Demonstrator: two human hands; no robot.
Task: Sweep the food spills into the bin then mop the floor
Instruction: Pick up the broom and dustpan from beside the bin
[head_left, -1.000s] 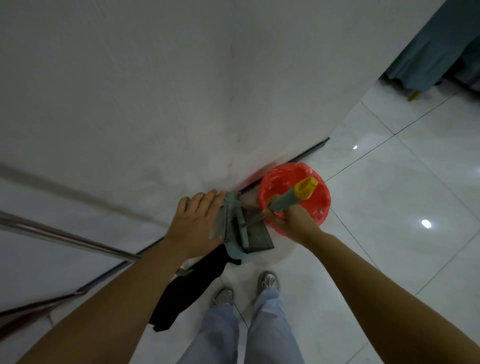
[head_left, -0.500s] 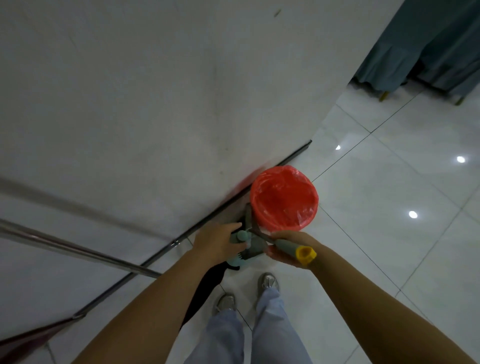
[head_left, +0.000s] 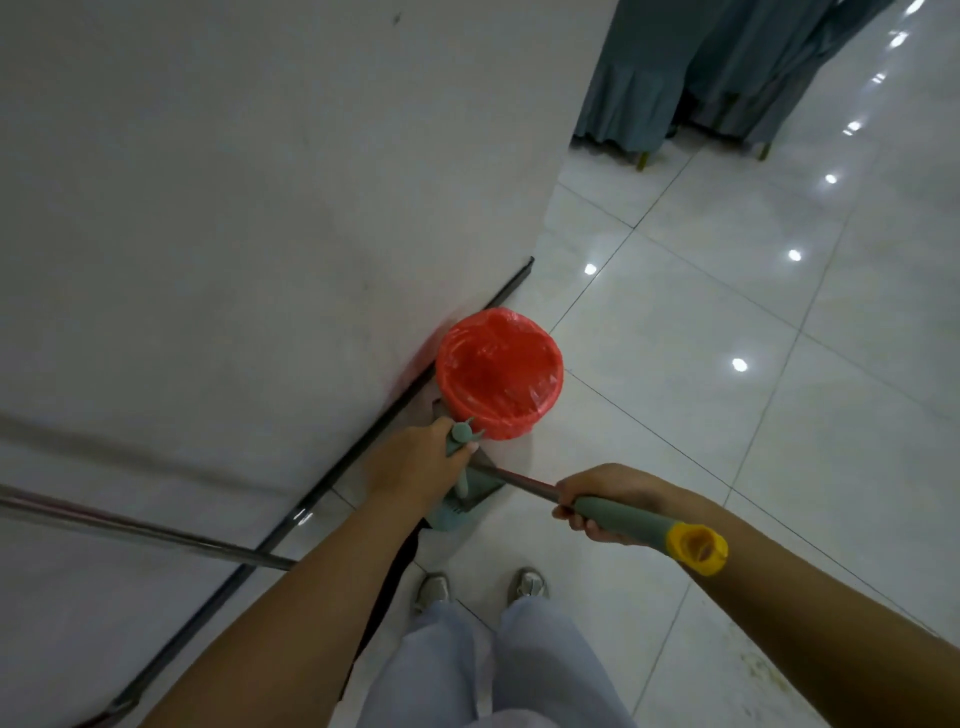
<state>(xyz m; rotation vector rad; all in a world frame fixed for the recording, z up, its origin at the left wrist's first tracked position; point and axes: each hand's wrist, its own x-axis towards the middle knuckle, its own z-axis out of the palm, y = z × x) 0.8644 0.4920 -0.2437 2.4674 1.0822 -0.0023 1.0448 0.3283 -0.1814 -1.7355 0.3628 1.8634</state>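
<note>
Bin (head_left: 498, 371), lined with a red plastic bag, stands on the white tiled floor (head_left: 701, 322) right against the foot of the white wall (head_left: 234, 182), at about twelve o'clock from the person's shoes. The bag's inside shows only crinkled red plastic; what lies at the bottom cannot be told. No writing or label can be read anywhere.

At six o'clock of the bin, just beside it, the teal dustpan (head_left: 460, 506) sits low near the floor with its upright handle rising to the bin's near edge. The left hand (head_left: 415, 467) has its fingers curled round the top of that handle, thumb tip against it.

From the dustpan a metal shaft runs toward four o'clock into the broom handle (head_left: 618, 517), grey-green with a yellow end cap (head_left: 696, 548). The right hand (head_left: 605, 499) grips the grey-green part, fingers wrapped fully round it, well apart from the bin.

A second metal pole (head_left: 145, 532) leans in from nine o'clock.
</note>
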